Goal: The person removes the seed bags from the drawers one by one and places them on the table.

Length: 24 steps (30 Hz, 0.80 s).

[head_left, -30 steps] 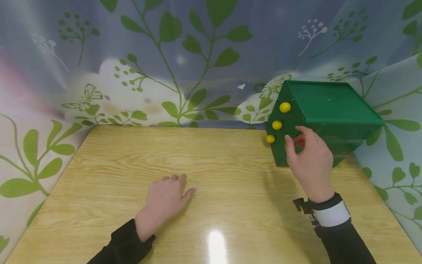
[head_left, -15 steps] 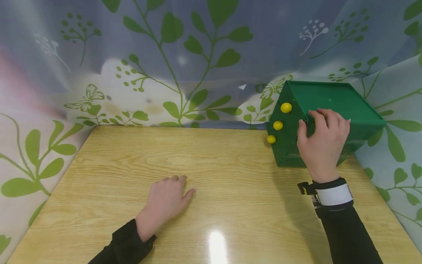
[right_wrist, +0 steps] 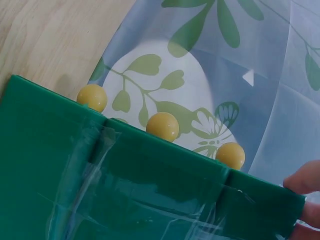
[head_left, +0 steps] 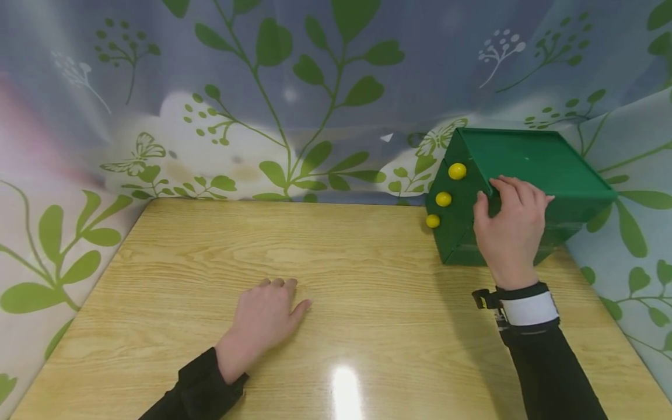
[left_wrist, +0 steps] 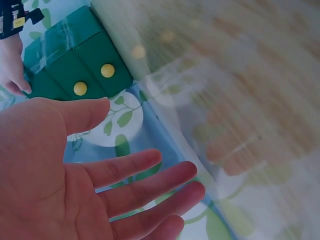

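Note:
A green drawer box (head_left: 546,160) stands at the table's back right, with three round yellow knobs (head_left: 443,199) down its left-facing front. My right hand (head_left: 511,233) holds the near top corner of this box, thumb at the front face and fingers over the top edge. In the right wrist view its thumb (right_wrist: 306,177) sits at the end of the top edge, and clear tape (right_wrist: 82,175) covers the side. My left hand (head_left: 265,318) lies low over the table, holding nothing; its fingers are extended in the left wrist view.
A wood-grain table (head_left: 367,262) spreads below both hands. Leaf-printed curtain (head_left: 294,76) borders the back and both sides, close behind the box. A strap with a white band (head_left: 529,309) circles the right wrist.
My right hand has risen and moved right from in front of the box, opening its fingers and settling them on the top edge. The left hand and box have stayed put.

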Motion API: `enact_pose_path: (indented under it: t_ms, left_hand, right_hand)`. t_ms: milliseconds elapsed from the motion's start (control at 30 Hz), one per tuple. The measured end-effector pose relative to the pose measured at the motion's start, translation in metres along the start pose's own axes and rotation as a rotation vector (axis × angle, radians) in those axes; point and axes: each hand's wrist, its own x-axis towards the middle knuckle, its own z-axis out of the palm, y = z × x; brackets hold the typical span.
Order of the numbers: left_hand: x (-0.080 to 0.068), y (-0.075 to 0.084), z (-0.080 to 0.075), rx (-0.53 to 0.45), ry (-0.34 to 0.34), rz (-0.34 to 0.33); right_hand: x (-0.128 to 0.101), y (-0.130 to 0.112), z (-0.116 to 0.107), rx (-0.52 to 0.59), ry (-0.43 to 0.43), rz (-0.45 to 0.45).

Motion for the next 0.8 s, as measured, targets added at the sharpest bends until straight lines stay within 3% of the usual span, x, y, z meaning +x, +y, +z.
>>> enact_pose_path:
  t_ms: [800]
  left_hand:
    - [0.008,-0.003,-0.001,-0.054,-0.152,-0.035]
  right_hand:
    - [-0.008,-0.007,-0.013,0.17,0.044,0.009]
